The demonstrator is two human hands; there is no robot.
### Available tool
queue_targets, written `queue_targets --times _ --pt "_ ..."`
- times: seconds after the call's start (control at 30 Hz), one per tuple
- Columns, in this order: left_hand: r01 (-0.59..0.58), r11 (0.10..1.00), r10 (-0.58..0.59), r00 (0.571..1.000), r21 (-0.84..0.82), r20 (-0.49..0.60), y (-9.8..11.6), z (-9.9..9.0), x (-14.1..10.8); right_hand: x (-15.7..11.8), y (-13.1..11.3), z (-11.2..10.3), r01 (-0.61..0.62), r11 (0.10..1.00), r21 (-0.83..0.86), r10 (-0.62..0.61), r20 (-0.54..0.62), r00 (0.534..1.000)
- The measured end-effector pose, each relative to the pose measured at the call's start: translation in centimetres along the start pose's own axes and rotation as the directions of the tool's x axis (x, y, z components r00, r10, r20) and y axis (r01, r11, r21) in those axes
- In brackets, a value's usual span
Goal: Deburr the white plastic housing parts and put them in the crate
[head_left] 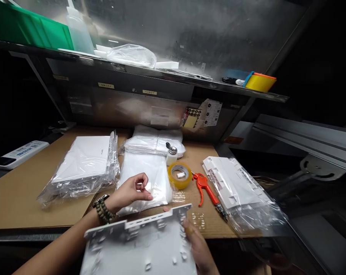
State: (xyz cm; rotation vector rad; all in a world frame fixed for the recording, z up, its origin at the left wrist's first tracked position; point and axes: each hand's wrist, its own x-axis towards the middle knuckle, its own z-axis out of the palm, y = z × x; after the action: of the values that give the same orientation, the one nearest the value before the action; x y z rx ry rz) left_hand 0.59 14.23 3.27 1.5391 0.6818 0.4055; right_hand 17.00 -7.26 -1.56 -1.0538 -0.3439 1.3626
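My right hand (200, 244) grips the right edge of a white plastic housing (138, 244), held low in front of me with its ribbed inner side showing. Beyond the housing's top edge, my left hand (132, 193) hovers over a stack of clear plastic bags (144, 172). Its fingers are curled towards the thumb in a pinch; anything between the tips is too small to make out. Right of that hand lies a small sheet of clear pieces (178, 197), and a similar clear sheet (198, 220) sits nearer my right hand.
White housings in plastic wrap lie left (86, 156) and right (236, 183). Between them are a yellow tape roll (187, 179), an orange air blow gun (205, 187) and a small dispenser bottle (171, 156). A metal shelf (173, 76) crosses above, holding a squeeze bottle (79, 32) and green bin (32, 28).
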Motion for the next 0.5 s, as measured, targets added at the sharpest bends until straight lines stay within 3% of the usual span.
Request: queue_targets --times 0.1,0.23,0.4,0.5 --pt "-0.044 0.999 0.043 0.998 0.012 0.05 -0.2 2.1 -0.1 1.3 0.2 3.1 0.031 0.999 -0.041 -0.026 0.104 0.994" --pt "-0.178 0.974 0.176 0.984 0.141 0.025 -1.0 2.3 -0.3 2.1 -0.7 3.9 0.0 1.0 -0.023 0.001 0.05 0.999" --pt "-0.322 0.81 0.433 0.892 0.491 -0.129 -0.3 -0.6 -0.9 1.6 -0.8 0.3 -0.034 0.997 -0.067 0.025 -0.13 0.991" --pt "-0.33 0.704 0.481 0.873 0.629 -0.08 0.7 -0.9 -1.1 0.2 -0.7 -2.9 0.006 0.987 -0.159 -0.046 -0.251 0.967"
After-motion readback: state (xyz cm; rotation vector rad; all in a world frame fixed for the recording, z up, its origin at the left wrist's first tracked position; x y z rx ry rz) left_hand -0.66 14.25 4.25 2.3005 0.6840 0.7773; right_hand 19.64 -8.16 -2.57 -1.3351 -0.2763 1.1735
